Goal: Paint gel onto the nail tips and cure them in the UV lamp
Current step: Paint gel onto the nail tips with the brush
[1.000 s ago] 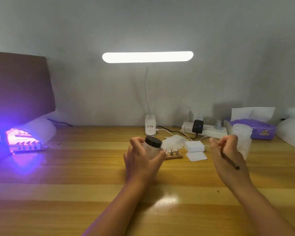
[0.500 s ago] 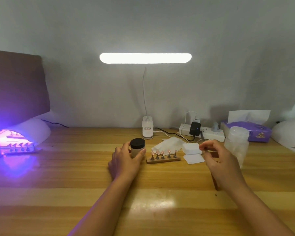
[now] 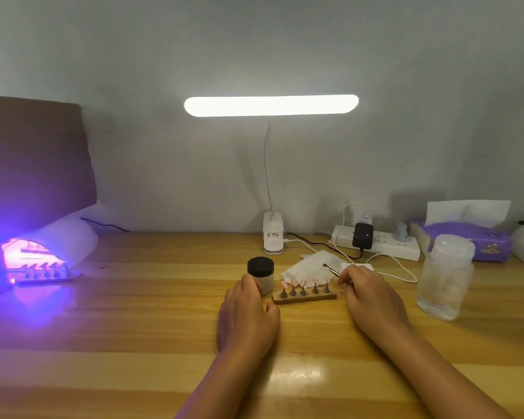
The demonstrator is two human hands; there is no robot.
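Hands work at the middle of a wooden desk, seen from a head-worn camera looking forward and down. The left hand lies open and relaxed, its fingertips against the lower side of a small white gel jar whose black lid is on. The right hand pinches a thin brush, its free end pointing toward the far edge. Between the two hands, just right of the jar, a short wooden rack holds five nail tips upright on little stands. They show pink, but whether wet gel covers them is too small to tell. White wipes lie just behind the rack.

At the left edge of the desk a white UV lamp glows violet, and a second rack of tips sits in its mouth under the light. One batch therefore appears to be curing. The rack by the hands is well apart from the lamp and, by my reading, has yet to be cured. With the jar capped and the brush in hand, it is unclear whether painting on it is finished or about to begin.

Along the far edge stand a lit desk lamp, a power strip and a purple tissue box. A clear plastic bottle stands near the right edge.
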